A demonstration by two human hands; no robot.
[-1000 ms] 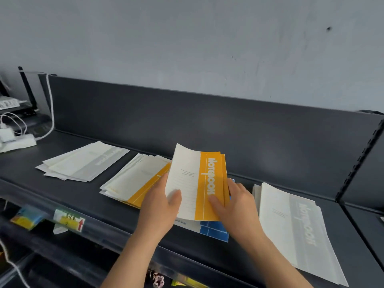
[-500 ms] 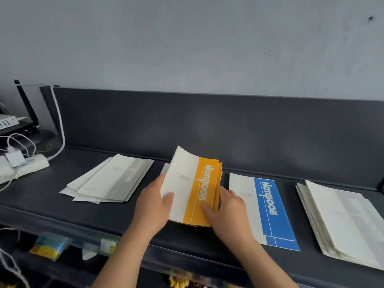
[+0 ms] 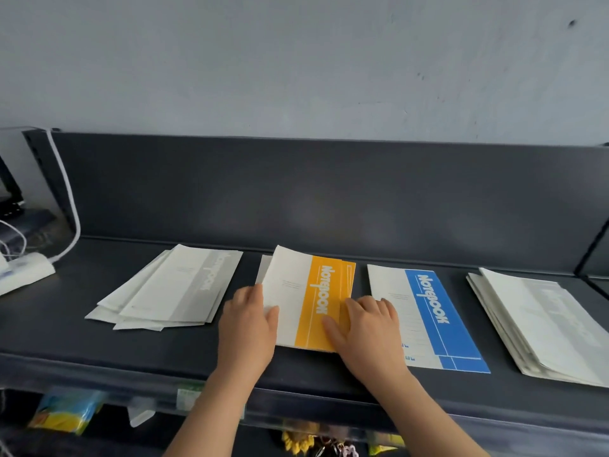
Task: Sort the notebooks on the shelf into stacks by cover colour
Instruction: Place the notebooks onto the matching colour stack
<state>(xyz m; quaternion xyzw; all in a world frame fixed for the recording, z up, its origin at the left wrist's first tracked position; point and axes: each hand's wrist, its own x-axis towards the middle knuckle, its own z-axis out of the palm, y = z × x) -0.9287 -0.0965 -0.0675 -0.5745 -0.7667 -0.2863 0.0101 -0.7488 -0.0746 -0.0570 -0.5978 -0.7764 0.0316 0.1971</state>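
Observation:
A stack of orange-and-white notebooks (image 3: 306, 298) lies in the middle of the dark shelf (image 3: 164, 344). My left hand (image 3: 247, 328) holds its left edge, thumb on the top cover. The stack's right edge is held by my right hand (image 3: 369, 331), whose thumb rests on the orange band. Just right of that hand a blue-and-white notebook (image 3: 431, 318) lies flat. A fanned grey-and-white stack (image 3: 178, 288) sits at the left, and another grey-and-white stack (image 3: 540, 324) at the right.
The shelf's dark back panel (image 3: 329, 192) rises right behind the stacks. A white power strip (image 3: 23, 275) with cables sits at the far left. Coloured packets (image 3: 62, 413) hang on the level below the front edge.
Both hands carried the orange notebooks left, off the blue one, and lowered them onto the orange stack. The top cover now lies nearly flat.

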